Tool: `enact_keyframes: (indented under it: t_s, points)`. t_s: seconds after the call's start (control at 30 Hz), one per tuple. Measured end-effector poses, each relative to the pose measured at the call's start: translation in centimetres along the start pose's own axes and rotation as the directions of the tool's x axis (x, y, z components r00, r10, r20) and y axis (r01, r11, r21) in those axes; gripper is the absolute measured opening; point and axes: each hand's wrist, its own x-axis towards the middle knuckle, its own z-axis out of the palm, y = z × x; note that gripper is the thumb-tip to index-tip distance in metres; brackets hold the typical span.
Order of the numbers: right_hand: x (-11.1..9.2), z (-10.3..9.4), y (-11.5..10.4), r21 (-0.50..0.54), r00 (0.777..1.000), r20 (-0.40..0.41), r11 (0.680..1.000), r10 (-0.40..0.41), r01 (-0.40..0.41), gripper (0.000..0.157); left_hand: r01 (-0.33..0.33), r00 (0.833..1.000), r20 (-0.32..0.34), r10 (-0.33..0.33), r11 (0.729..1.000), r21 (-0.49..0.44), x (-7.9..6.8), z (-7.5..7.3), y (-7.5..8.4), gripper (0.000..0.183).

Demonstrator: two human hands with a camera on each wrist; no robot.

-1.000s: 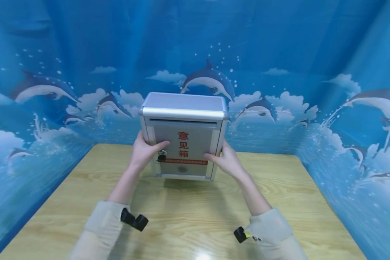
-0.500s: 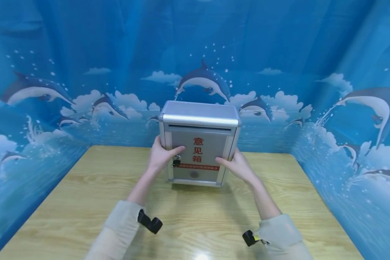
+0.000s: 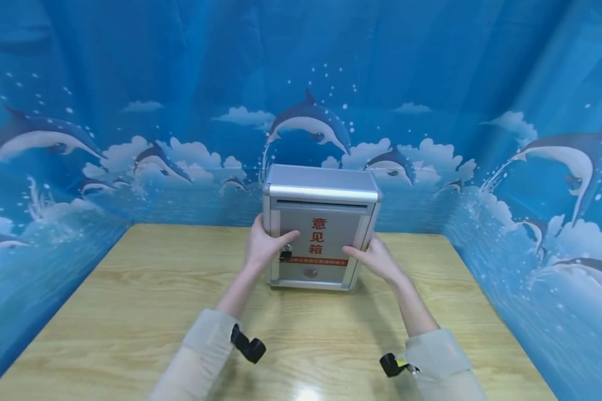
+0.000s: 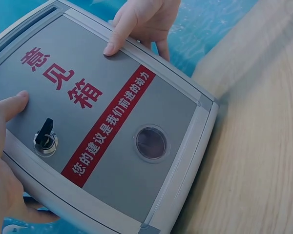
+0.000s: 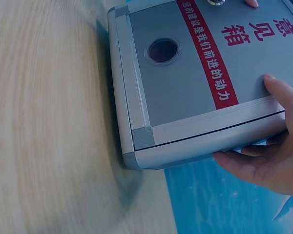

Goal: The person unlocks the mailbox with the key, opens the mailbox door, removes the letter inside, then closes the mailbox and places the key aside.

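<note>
A silver-grey metal suggestion box point(image 3: 321, 223) with red Chinese lettering stands upright near the back of the wooden table. My left hand point(image 3: 267, 245) grips its left side, thumb on the front panel just above the lock. The right side is held by my right hand point(image 3: 376, 257), its thumb pressing the front and its fingers behind the side wall. A small black key point(image 4: 46, 127) sits in the lock point(image 4: 46, 144). In the right wrist view, the box's bottom edge point(image 5: 119, 87) is right at the tabletop, and a round window point(image 5: 162, 50) shows low on the front.
The light wooden table point(image 3: 155, 312) spreads around the box on all sides. Behind it and along both sides hangs a blue curtain point(image 3: 180, 83) printed with dolphins and clouds. Black wrist cameras point(image 3: 253, 350) are strapped at both cuffs.
Both hands have carried the suggestion box to the right and lowered it toward the tabletop. Their grip on its two sides looks the same. The head view has shifted slightly.
</note>
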Motion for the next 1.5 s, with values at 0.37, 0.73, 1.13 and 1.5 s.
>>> enact_keyframes:
  t_s: [0.37, 0.73, 1.13, 1.5]
  points:
    - [0.4, -0.2, 1.4, -0.017, 1.0, 0.008, 1.0, 0.019, -0.019, 0.066, 0.017, 1.0, -0.025, -0.017, 1.0, 0.006, -0.1, 1.1, -0.5, 0.093]
    - [1.1, -0.3, 3.0, 0.015, 1.0, 0.003, 1.0, 0.014, -0.014, 0.069, 0.04, 0.999, -0.017, -0.04, 0.999, -0.006, 0.0, 1.5, -0.9, 0.096]
    - [1.1, 0.0, 3.4, -0.01, 0.999, -0.036, 1.0, 0.007, -0.007, 0.069, 0.029, 0.999, 0.038, -0.032, 0.997, 0.07, 0.1, 0.8, -0.8, 0.096]
    - [-0.5, 0.2, 3.3, -0.105, 0.963, -0.267, 0.994, -0.044, 0.016, 0.059, -0.024, 0.998, 0.063, 0.015, 0.99, 0.136, 0.4, -0.7, -1.0, 0.087]
